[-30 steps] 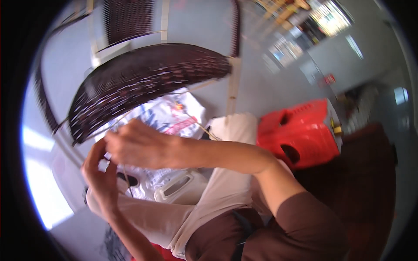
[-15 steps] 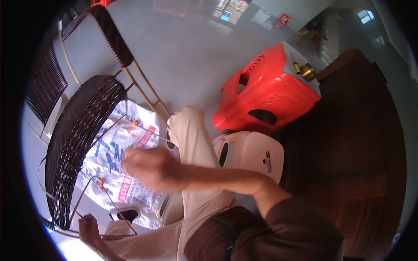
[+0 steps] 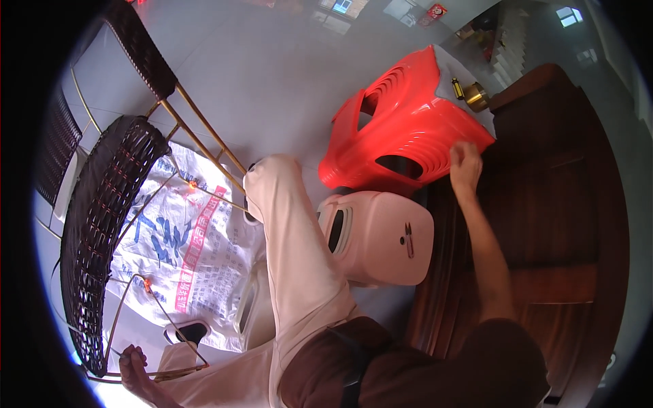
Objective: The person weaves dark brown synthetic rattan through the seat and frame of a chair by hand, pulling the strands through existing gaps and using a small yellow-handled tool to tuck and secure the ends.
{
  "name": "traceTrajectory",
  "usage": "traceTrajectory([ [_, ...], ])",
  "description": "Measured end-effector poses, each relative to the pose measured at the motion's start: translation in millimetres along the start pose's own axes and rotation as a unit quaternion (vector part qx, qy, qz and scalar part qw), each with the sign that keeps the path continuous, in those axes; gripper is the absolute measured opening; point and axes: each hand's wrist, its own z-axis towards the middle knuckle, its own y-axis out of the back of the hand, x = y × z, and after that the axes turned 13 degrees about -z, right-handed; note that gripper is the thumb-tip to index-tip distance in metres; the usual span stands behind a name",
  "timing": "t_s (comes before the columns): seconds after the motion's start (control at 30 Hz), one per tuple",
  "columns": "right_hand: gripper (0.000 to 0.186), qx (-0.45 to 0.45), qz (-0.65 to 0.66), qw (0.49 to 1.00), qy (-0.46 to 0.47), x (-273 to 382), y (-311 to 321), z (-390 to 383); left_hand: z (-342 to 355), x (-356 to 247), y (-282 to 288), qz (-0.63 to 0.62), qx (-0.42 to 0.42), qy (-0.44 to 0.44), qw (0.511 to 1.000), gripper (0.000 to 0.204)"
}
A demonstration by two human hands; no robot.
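Observation:
A chair with a dark brown woven seat (image 3: 112, 224) and gold-coloured metal frame (image 3: 204, 136) lies tipped at my left. Beside the lower end of that seat, my left hand (image 3: 134, 370) is closed, with a thin rod-like piece (image 3: 116, 351) poking out of its fingers toward the weave. My right hand (image 3: 465, 165) reaches out to the near side of a red plastic stool (image 3: 408, 129). Its fingers are curled and point down; whether they hold anything is hidden. On the stool's top are a gold-coloured roll (image 3: 476, 99) and a small yellow-and-black item (image 3: 458, 88).
A pink stool (image 3: 381, 262) stands by my knee, a small slim tool (image 3: 409, 241) on its top. Under the chair spreads a white printed sack (image 3: 204, 238). Dark wooden furniture (image 3: 544, 238) fills the right side. Orange spots (image 3: 192, 184) mark the chair's frame.
My right hand has swung away from above the white sack, across to the red stool at the right. My left hand stays by the seat's lower end. The view has shifted slightly.

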Motion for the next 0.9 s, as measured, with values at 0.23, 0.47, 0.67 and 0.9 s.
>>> traceTrajectory([
  [0.23, 0.020, -0.067, -0.215, 0.972, 0.067, 9, -33, 152, -9, 1, -9, 0.044, -0.040, -0.027, 0.998, 0.018],
  [0.47, 0.049, 0.179, -0.239, 0.949, 0.105, -107, -140, 182, 12, -68, -38, -0.096, -0.033, 0.049, 0.994, 0.010],
  [0.67, 0.037, 0.077, -0.118, 0.985, -0.096, -32, -94, 208, 5, -81, -4, -0.162, -0.036, 0.005, 0.986, 0.013],
  [0.9, 0.037, 0.282, 0.647, 0.701, -0.105, 145, 44, 160, 45, -71, -12, -0.128, -0.030, -0.060, 0.990, 0.013],
])
